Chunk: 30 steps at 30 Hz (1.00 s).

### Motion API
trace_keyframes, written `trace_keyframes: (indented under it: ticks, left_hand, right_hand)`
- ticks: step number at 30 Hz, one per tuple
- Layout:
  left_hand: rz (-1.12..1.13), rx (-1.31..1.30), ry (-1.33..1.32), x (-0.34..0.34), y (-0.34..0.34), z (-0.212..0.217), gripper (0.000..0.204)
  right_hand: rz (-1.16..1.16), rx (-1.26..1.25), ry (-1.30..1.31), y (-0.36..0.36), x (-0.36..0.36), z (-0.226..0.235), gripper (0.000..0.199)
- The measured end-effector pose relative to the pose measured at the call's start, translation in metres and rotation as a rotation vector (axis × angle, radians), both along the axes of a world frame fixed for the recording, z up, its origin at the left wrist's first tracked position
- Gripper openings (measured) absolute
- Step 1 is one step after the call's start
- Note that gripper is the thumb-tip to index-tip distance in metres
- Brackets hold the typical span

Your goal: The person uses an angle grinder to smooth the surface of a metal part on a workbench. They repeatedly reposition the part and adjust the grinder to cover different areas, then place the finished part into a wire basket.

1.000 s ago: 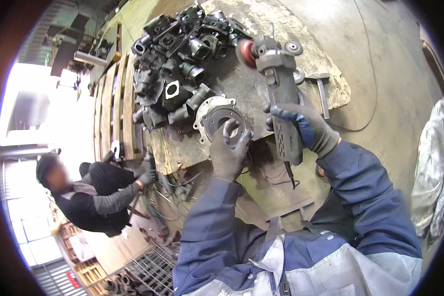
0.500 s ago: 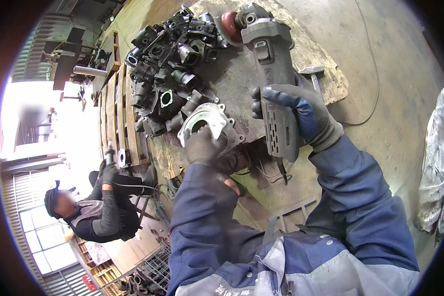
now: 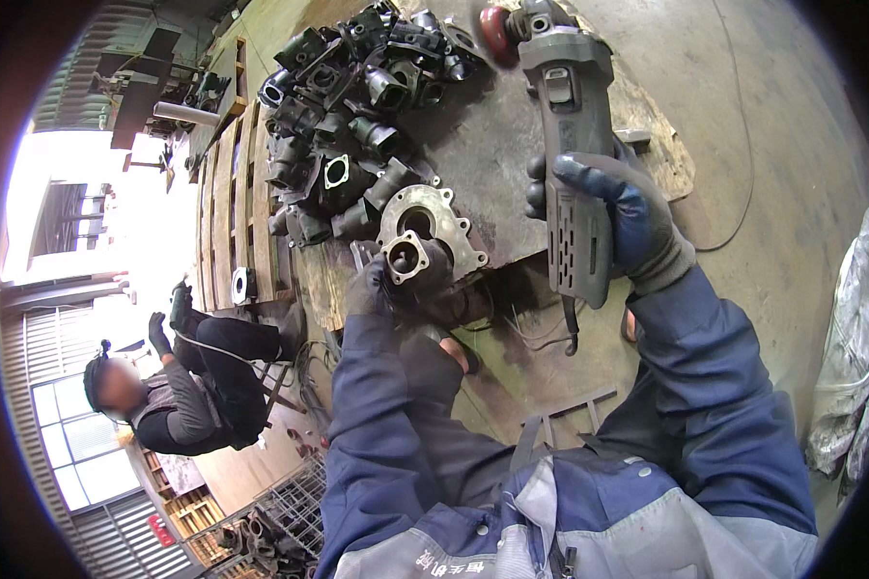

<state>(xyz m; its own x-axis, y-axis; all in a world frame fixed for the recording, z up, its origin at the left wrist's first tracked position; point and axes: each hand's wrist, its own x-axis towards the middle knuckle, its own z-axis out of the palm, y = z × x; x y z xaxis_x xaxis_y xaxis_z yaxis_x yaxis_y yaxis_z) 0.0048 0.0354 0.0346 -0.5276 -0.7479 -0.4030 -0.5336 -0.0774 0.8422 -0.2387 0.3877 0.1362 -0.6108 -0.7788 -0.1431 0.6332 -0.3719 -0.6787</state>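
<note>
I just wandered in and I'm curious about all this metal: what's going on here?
A person in work gloves has a grinder in the right hand, its red disc pointing away and clear of the metal. The left hand holds a casting by its small square end, at the near edge of a table. A heap of dark parts lies just beyond. Off to the left, a co-worker sits low.

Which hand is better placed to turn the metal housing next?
Probably the left hand: it is at the metal housing and seems to hold it, while the right hand is wrapped around the grinder.
</note>
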Motion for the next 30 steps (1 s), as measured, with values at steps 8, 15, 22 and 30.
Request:
trace_keyframes:
  ticks: [8,15,22,30]
  left_hand:
    - [-0.028,-0.245,-0.049,0.014,-0.018,-0.041,0.047]
    - [0.163,0.333,0.333,0.001,-0.017,-0.038,0.038]
    - [0.227,0.55,0.41,0.003,-0.005,-0.016,0.036]
    - [0.218,0.3,0.422,0.01,-0.039,-0.072,0.035]
  right_hand:
    - [-0.012,0.026,0.068,0.002,0.003,0.006,0.041]
    - [0.02,0.044,0.022,0.0,0.004,0.008,0.046]
    - [-0.068,-0.042,-0.009,0.0,0.007,0.013,0.04]
    - [-0.054,0.023,-0.015,0.0,0.007,0.02,0.039]
